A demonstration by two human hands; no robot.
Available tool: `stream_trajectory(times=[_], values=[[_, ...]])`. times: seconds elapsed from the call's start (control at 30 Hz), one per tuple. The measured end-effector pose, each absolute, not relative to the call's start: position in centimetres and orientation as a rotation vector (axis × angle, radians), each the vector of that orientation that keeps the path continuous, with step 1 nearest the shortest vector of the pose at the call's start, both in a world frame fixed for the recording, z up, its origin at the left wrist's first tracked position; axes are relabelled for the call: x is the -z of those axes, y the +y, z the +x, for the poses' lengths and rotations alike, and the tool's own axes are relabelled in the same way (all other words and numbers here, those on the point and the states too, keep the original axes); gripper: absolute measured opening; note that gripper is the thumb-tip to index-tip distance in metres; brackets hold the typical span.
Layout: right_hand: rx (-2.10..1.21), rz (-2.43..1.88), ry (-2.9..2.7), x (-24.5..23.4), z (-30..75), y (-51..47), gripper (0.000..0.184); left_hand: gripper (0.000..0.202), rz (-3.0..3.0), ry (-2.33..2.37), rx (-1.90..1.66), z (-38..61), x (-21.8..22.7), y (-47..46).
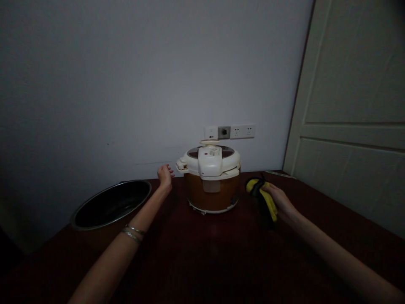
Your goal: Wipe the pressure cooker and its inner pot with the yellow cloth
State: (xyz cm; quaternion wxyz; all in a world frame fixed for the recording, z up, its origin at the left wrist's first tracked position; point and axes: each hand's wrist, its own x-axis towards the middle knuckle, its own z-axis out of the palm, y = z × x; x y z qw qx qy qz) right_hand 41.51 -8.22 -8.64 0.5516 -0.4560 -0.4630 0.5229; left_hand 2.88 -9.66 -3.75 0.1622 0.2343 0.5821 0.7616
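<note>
Low light. Dark red, smooth-topped table [215, 253], its back edge along the plain pale wall [152, 76].

Round electric cooker with a brown body and white plastic lid [209, 177]: upright near the middle of the table's back edge, lid on. Small translucent cup [211, 186] on the cooker's front, below the lid.

Left hand [165, 174]: raised near the back edge, just beside the cooker's white side handle [181, 165]; fingers curled inward. Cannot tell whether they enclose anything. Shiny metal bangles [135, 229] circle the wrist.

Right hand [280, 200]: to the cooker's right, apart from it, clenched on a soft yellow-and-black fabric item [265, 198], bunched, lower end hanging down.

Wide, black-lined pot with a silvery metal rim [107, 207]: toward the table's left edge, mouth up, beyond the left forearm. Contents too dark to read.

Thin flat strip [280, 173] lies by the back right corner. White wall sockets [242, 131] and a grey switch plate [224, 132] sit above the back edge; pale panelled door [354, 105] at right.
</note>
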Motion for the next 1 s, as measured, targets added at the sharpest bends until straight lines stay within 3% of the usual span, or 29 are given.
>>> stream_trajectory(times=[0.1,0.37,0.57,1.0], values=[[-1.400,-1.096,-1.106,6.9,40.8,-9.0,0.018,0.019,0.713,1.701,-2.172,2.0,0.2,-9.0],[-1.570,-0.997,-1.235,6.4,37.9,-9.1,0.037,0.005,0.968,1.844,-1.805,0.2,-7.3,-5.4],[-1.511,-1.004,-1.287,6.0,34.4,-8.1,0.033,0.012,1.062,1.902,-1.468,0.1,-8.6,-1.5],[-1.562,-0.779,-1.181,4.7,32.5,-10.7,0.050,0.018,1.152,1.794,-1.310,2.5,-7.9,4.7]])
